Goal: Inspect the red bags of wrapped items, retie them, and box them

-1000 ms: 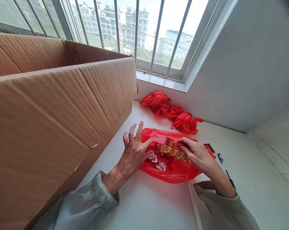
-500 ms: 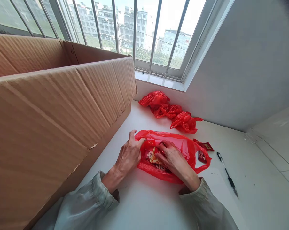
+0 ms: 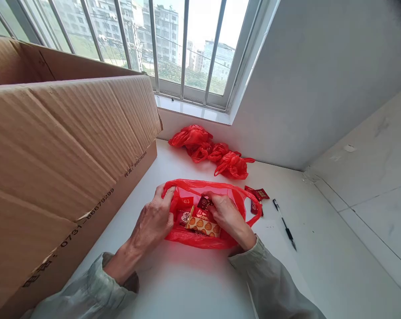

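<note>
A red plastic bag (image 3: 200, 243) lies spread on the white table with its mouth facing up. My left hand (image 3: 155, 215) is closed on the bag's left rim, thumb over the edge. Inside the bag, my right hand (image 3: 229, 217) pinches a dark red packet (image 3: 205, 202) at its upper side. Below that sits a snack packet printed with round biscuits (image 3: 203, 226), and to its left a red packet with a white patch (image 3: 184, 217). The right hand's fingertips are partly hidden by the hand itself.
A large cardboard box (image 3: 87, 146) stands at the left. Several crumpled red bags (image 3: 217, 153) lie along the wall beneath the barred window (image 3: 187, 53). Small red packets (image 3: 257, 195) and a black pen (image 3: 285, 225) rest on the table (image 3: 187, 283) to the right.
The view has swung right, so everything sits further left. My right hand has shifted off the biscuit packet, which now shows more, and a dark red packet is visible at its fingers.
</note>
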A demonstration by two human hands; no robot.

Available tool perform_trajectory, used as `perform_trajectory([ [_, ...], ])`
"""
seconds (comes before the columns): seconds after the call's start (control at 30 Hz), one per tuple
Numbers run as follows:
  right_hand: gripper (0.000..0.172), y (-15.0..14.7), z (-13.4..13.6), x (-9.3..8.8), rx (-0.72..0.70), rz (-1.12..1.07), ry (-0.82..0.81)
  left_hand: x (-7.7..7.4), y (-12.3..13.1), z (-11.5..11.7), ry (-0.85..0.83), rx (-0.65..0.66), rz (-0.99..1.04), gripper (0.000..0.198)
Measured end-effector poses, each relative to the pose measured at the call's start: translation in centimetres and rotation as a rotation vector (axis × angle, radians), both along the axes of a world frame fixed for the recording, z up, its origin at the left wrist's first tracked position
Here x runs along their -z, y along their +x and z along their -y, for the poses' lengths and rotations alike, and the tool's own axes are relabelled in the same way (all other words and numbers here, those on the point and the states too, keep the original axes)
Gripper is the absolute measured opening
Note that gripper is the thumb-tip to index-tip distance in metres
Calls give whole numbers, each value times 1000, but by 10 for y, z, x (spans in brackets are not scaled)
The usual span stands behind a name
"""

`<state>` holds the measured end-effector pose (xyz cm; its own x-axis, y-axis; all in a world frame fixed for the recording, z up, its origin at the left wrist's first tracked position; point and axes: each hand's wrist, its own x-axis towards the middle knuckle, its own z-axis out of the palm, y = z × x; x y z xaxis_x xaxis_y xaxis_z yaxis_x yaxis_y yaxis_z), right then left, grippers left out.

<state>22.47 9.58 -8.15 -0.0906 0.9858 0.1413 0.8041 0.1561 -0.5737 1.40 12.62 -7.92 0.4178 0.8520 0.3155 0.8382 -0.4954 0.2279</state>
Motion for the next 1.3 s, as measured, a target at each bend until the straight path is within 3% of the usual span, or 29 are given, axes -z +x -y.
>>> perform_trajectory([
  [0.23,39,5,-2,-6,163,-68,104,-6,4,6,-17,25,6,61],
  [0.53,18,13,-5,-11,252,-197,139,-7,4,8,-40,73,35,64],
  [0.73,17,13,-4,-14,267,-166,246,-8,2,10,-55,99,32,68],
  [1.03,34,-3,0,-14,30,178,205,-6,2,8,-68,133,53,65],
  [1.2,23,-17,10,-16,-287,289,143,-5,3,7,-72,144,49,65],
  [1.3,24,-18,11,-11,-314,331,92,-5,3,6,-72,144,50,63],
])
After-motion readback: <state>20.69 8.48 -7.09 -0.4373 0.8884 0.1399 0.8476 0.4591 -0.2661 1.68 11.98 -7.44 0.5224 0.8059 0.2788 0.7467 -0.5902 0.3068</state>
